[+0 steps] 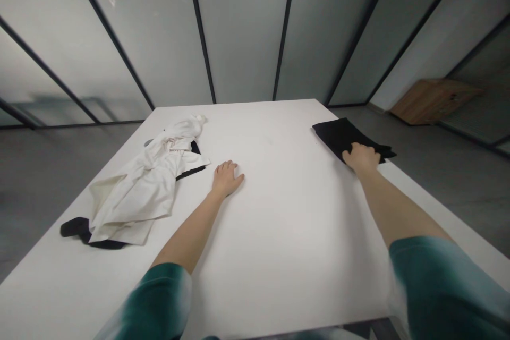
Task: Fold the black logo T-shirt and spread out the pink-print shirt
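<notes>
My left hand (227, 177) lies on the white table (274, 212) with its fingers apart and nothing in it. Left of it is a crumpled white garment (145, 186), with black fabric (76, 228) showing from under its edges. At the table's right side, my right hand (362, 157) grips the near edge of a folded black cloth (338, 134). The cloth looks flat, and its right end reaches the table's edge. My right fingertips are partly hidden against the dark fabric.
Frosted glass panels (243, 32) with dark frames stand behind the table. A wooden cabinet (432, 100) is on the grey floor at the far right. The table's side edges drop to the floor left and right.
</notes>
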A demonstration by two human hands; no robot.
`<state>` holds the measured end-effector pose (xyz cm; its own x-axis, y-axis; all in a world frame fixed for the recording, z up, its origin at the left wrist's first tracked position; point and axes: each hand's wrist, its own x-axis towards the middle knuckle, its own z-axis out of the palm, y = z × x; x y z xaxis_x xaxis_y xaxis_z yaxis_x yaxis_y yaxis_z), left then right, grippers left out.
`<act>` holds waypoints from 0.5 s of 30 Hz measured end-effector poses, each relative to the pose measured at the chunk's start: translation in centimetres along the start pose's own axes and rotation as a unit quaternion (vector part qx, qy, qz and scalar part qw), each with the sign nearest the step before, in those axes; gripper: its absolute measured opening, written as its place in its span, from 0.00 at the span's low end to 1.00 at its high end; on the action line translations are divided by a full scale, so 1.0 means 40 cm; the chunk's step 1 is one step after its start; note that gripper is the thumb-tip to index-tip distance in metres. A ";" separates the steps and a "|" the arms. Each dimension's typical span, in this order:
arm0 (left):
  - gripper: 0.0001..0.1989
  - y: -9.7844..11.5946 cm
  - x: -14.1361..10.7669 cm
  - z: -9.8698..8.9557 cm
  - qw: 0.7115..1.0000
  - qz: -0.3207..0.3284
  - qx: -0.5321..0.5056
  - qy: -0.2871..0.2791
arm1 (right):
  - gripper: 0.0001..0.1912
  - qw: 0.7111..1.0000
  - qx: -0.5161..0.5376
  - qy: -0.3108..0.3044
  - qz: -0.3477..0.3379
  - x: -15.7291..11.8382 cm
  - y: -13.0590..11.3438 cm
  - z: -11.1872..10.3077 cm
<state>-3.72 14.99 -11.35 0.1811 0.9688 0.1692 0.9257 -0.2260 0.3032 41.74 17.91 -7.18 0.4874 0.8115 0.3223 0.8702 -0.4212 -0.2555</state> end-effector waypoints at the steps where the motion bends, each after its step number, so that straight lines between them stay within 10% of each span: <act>1: 0.23 0.003 -0.001 -0.002 1.000 -0.001 -0.001 0.001 | 0.20 1.000 0.010 0.014 0.015 0.015 -0.004 -0.019; 6: 0.23 0.013 -0.004 -0.005 1.000 -0.011 -0.007 0.000 | 0.20 0.969 0.101 0.225 -0.006 0.070 -0.087 -0.167; 9: 0.25 0.009 -0.001 0.004 1.000 -0.009 -0.017 0.011 | 0.22 0.956 0.159 0.237 -0.069 0.060 -0.179 -0.249; 15: 0.46 0.013 -0.005 -0.010 0.983 0.074 -0.092 0.138 | 0.14 0.886 0.453 0.010 -0.100 -0.058 -0.359 -0.177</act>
<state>-3.40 14.63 -10.85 0.1895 0.8654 0.4638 0.8161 -0.4015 0.4156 28.59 19.21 2.17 0.3390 0.8217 0.4581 0.5296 0.2357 -0.8148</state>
